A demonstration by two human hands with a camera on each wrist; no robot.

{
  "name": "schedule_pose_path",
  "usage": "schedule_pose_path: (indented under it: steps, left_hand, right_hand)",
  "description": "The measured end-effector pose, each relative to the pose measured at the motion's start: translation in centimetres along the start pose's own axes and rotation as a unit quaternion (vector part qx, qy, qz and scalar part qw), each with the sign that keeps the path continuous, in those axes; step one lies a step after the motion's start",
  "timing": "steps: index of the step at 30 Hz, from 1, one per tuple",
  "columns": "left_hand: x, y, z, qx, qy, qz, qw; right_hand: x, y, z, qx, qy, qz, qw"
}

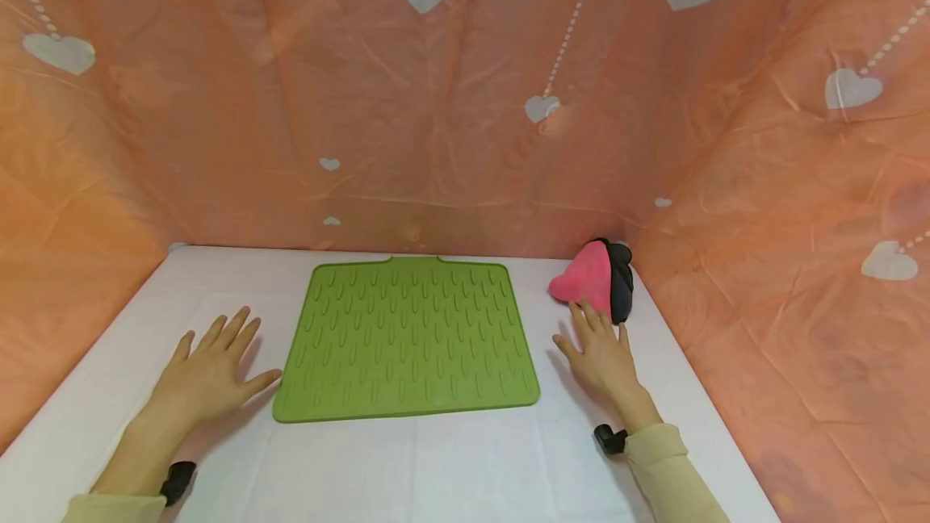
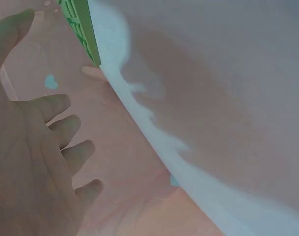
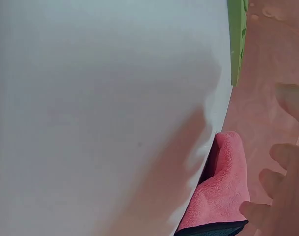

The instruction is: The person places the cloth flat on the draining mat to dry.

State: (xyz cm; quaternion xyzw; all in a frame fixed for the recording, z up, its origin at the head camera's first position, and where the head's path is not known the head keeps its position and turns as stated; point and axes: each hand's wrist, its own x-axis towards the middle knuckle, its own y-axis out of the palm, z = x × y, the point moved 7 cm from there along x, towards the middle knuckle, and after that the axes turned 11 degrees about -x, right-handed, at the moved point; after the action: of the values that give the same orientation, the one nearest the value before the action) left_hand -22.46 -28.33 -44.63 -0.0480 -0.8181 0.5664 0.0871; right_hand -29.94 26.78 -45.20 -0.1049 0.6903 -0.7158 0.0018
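Observation:
A green ridged mat (image 1: pixel 407 337) with a small tab on its far edge lies flat on the white table. My left hand (image 1: pixel 207 374) hovers left of it, fingers spread, the thumb close to the mat's left edge; whether it touches cannot be told. In the left wrist view the palm of the left hand (image 2: pixel 36 162) faces the table with nothing in it. To the right of the mat, my right hand (image 1: pixel 605 357) hangs above the table with fingers extended, just in front of a folded pink and black cloth (image 1: pixel 584 277). The right wrist view shows the pink cloth (image 3: pixel 218 191) beyond the fingertips.
An orange curtain (image 1: pixel 465 144) with white hearts encloses the back and both sides of the white table (image 1: pixel 465 466). Black wrist devices (image 1: pixel 178 483) sit at both cuffs. The cloth lies at the far right corner, near the curtain.

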Motion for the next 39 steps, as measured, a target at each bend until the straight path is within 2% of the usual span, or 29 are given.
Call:
schedule_pose_path:
  steps: [10, 22, 26, 34, 39]
  left_hand:
    - [-0.1, 0.0, -0.9, -0.001, 0.018, -0.004, 0.9998]
    - [-1.3, 1.0, -2.1, 0.005, 0.057, -0.003, 0.9984]
    - [-1.5, 1.3, -2.5, 0.003, 0.073, -0.006, 0.9973]
    - [-2.0, 2.0, -3.2, 0.014, 0.101, 0.006, 0.9948]
    - [-2.1, 2.3, -3.4, 0.017, 0.106, 0.019, 0.9941]
  right_hand:
    - [1.3, -1.5, -0.3, 0.028, 0.002, -0.045, 0.999]
    - [4.8, -2.5, -1.7, 0.024, 0.006, -0.091, 0.996]
    - [6.1, -2.7, -2.4, 0.021, 0.003, -0.081, 0.996]
    - [8.3, -1.8, -4.3, 0.005, -0.011, -0.014, 1.0]
    - [9.4, -1.5, -4.7, -0.004, -0.033, 0.006, 0.999]
